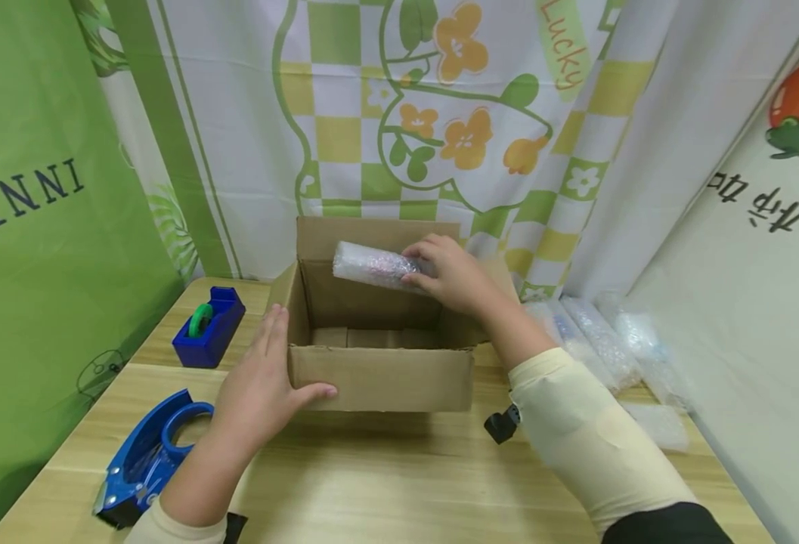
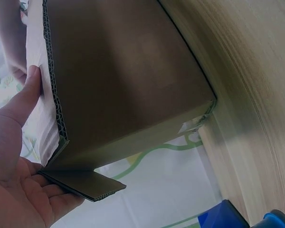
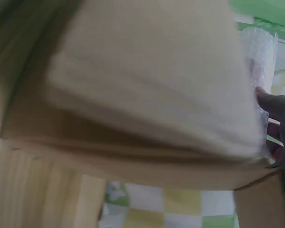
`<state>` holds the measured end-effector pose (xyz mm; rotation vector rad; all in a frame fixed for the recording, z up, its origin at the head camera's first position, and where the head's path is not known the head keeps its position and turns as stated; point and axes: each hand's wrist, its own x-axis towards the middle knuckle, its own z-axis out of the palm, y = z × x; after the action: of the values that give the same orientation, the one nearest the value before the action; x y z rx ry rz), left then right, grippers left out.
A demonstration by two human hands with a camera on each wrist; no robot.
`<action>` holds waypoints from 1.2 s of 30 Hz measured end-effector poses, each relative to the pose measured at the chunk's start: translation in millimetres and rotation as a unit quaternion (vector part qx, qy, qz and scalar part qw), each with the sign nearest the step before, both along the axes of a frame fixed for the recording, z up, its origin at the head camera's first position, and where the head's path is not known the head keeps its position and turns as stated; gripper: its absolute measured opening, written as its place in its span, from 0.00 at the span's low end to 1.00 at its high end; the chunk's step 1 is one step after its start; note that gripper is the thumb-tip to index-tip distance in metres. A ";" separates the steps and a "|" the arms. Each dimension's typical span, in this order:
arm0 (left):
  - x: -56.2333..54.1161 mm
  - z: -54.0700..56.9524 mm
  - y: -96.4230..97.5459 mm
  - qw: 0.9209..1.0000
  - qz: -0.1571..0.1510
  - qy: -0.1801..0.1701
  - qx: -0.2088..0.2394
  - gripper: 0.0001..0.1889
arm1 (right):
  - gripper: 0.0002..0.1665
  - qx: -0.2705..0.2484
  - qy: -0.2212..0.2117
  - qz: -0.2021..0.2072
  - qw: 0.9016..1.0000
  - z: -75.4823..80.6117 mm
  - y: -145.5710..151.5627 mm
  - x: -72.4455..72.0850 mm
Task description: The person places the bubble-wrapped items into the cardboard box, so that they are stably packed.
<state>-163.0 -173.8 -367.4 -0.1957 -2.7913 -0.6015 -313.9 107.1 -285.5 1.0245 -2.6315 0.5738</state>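
An open cardboard box [image 1: 399, 381] stands on the wooden table with its flaps folded outward. My left hand [image 1: 255, 397] holds its near left corner, the thumb on the front flap and the fingers along the left flap. In the left wrist view the fingers of that hand [image 2: 12, 156] curl beneath the side flap [image 2: 88, 184]. Above the box opening, my right hand [image 1: 455, 276] grips one end of a bubble-wrapped cylinder [image 1: 368, 264], which lies nearly level. Something reddish shows through its clear wrap. The visible part of the box floor is bare cardboard.
Left of the box stands a blue desktop tape dispenser [image 1: 221, 332] with green tape. Nearer me lies a blue packing tape gun [image 1: 142, 453]. Several bubble-wrapped packages [image 1: 603, 344] lie at the right table edge. A patterned curtain [image 1: 249, 136] hangs behind the table.
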 end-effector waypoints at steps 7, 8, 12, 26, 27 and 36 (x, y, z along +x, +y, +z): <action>0.7 0.3 0.6 1.000 0.001 0.003 -0.001 0.69 | 0.23 0.023 0.000 -0.003 1.000 -19.0 -0.9 -2.0; 0.8 0.5 0.5 1.000 0.001 0.002 -0.001 0.69 | 0.23 0.024 0.000 -0.003 1.000 -19.7 -1.3 -1.6; 1.0 1.5 0.2 1.000 0.004 -0.001 0.000 0.69 | 0.23 0.038 0.006 -0.005 0.999 -21.3 -3.2 0.0; 0.2 2.5 0.4 1.000 0.003 0.002 -0.002 0.69 | 0.23 0.117 0.019 -0.020 0.993 -25.3 -7.4 3.9; 0.0 2.6 0.2 1.000 0.004 0.001 -0.003 0.69 | 0.23 0.121 0.022 -0.021 0.992 -25.7 -7.8 3.8; -0.6 -0.4 1.7 1.000 0.001 -0.002 -0.002 0.69 | 0.26 0.037 0.047 -0.023 0.998 -27.6 0.1 5.6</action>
<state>-163.6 -172.1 -367.8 -0.1941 -2.7964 -0.5956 -308.3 107.2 -313.1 0.9839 -2.6044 0.4101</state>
